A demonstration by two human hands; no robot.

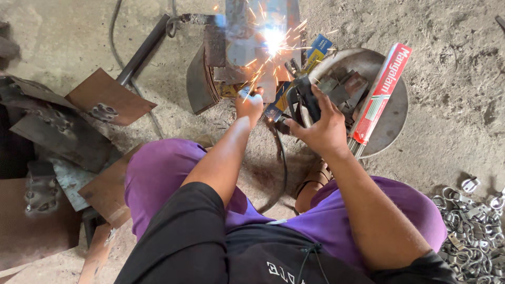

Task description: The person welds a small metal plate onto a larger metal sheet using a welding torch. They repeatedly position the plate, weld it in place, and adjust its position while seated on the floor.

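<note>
Both your hands are bare and close to the arc (273, 39). Your left hand (250, 102) is pinched on a small metal piece (245, 92), held against the steel plates (247, 47) where sparks fly; your right hand (323, 123) is clamped on the dark electrode holder (305, 97). Sparks could burn your fingers, forearms or purple shorts (158, 179). Heat running through that small piece may make you flinch and break the weld. The cable (281, 168) loops by your knee, a likely snag.
</note>
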